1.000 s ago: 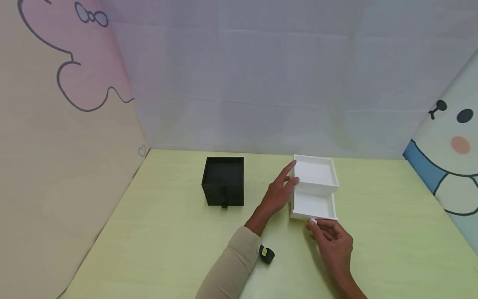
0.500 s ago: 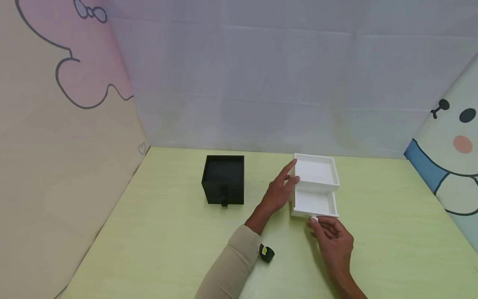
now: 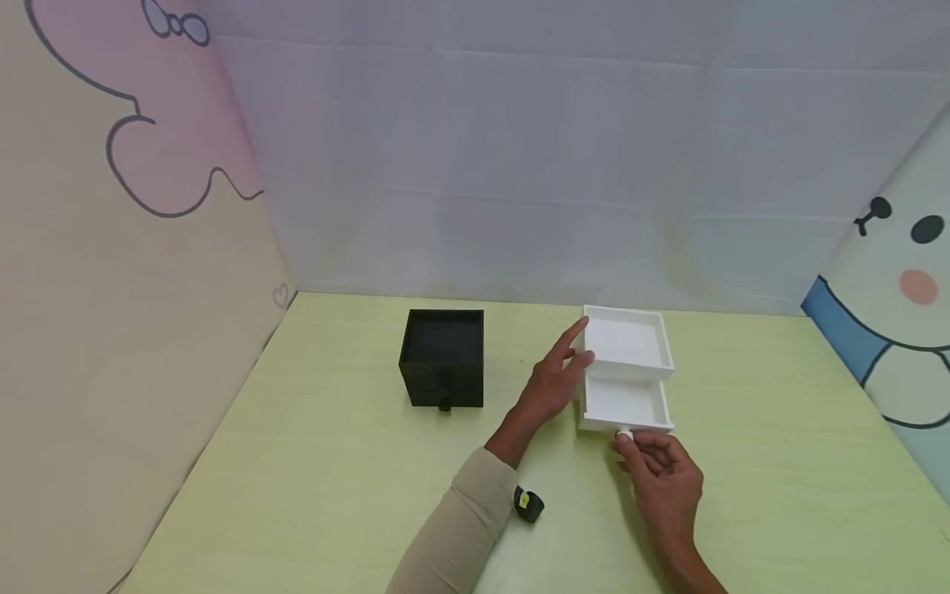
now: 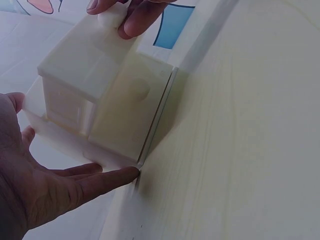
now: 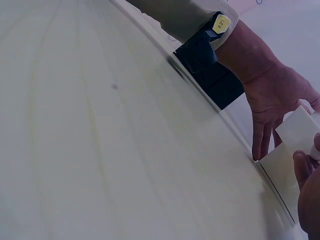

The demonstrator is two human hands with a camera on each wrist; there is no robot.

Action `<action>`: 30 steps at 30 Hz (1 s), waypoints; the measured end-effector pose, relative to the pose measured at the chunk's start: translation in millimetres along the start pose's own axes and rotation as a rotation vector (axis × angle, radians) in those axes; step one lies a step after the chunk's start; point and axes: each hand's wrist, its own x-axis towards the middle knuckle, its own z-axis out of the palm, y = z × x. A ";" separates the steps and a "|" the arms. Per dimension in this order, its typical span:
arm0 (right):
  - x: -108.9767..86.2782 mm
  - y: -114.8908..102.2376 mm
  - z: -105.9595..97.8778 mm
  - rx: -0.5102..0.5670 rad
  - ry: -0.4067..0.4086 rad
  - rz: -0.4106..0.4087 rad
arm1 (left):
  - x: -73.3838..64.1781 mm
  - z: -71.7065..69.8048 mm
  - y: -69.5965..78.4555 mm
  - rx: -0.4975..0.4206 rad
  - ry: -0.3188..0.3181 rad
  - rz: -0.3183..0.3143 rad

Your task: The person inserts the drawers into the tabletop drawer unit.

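A small white drawer box (image 3: 627,338) stands toward the back of the table, its upper drawer (image 3: 625,402) pulled out toward me and bare inside. My right hand (image 3: 664,487) pinches the round white knob (image 4: 112,15) on that drawer's front. Against the box's left side rests my left hand (image 3: 551,384), its index finger extended along the side and its thumb near the front corner. In the left wrist view, the lower drawer (image 4: 135,95) with its own knob sits pushed in below. Fingers of my left hand reach the box's bottom edge there.
A black drawer box (image 3: 443,363) with a knob at its front stands to the left of the white one. A dark wrist-worn device (image 3: 529,503) is at my left cuff. A pale backdrop (image 3: 475,165) rises behind the table (image 3: 312,462), with printed panels at both sides.
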 end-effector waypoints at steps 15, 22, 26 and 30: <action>-1.4 4.5 1.5 0.087 -0.015 -0.068 | 0.0 -1.0 -1.4 -0.012 -0.017 0.022; 0.3 3.6 2.0 0.080 -0.003 -0.056 | 1.0 -0.2 -0.9 0.018 -0.016 0.037; 0.6 4.6 2.1 0.088 -0.013 -0.073 | 0.8 -0.4 -0.6 0.028 -0.014 0.025; 0.8 5.8 2.6 0.082 -0.016 -0.079 | 0.1 -0.8 -0.3 0.029 -0.010 0.015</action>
